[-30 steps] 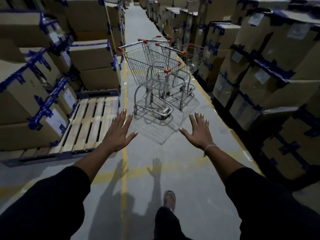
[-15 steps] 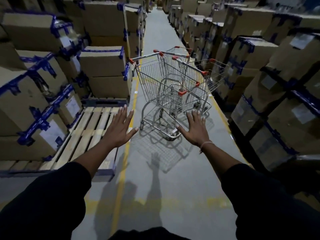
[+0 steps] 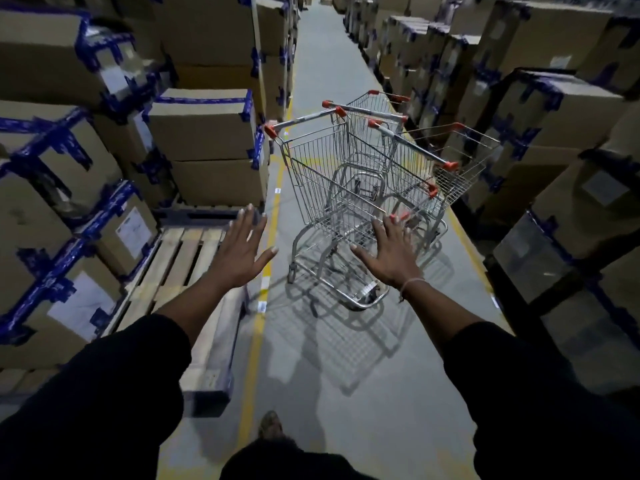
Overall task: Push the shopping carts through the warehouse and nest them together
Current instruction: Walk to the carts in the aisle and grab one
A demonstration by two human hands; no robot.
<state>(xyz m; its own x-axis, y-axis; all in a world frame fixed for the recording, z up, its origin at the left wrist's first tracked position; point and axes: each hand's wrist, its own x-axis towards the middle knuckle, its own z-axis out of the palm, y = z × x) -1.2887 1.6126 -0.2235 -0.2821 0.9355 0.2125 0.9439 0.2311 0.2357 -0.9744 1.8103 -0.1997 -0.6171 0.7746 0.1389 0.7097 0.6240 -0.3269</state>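
Observation:
Steel wire shopping carts with orange corner caps stand bunched in the aisle ahead. The nearest cart (image 3: pixel 318 174) faces me with its front end, and a second cart (image 3: pixel 446 168) sits angled to its right, with a third (image 3: pixel 377 109) behind. My left hand (image 3: pixel 239 251) is stretched forward with fingers spread, left of the carts and holding nothing. My right hand (image 3: pixel 389 254) is spread in front of the nearest cart's lower front; whether it touches the wire I cannot tell.
Stacks of cardboard boxes (image 3: pixel 204 133) with blue tape line both sides of the aisle. A wooden pallet (image 3: pixel 187 258) lies low at the left, beside a yellow floor line (image 3: pixel 256 337). Dark boxes (image 3: pixel 554 244) crowd the right. My foot (image 3: pixel 270 424) shows below.
I have walked closer to the carts, which now look larger. Both hands stay spread and have come nearer the front of the nearest cart.

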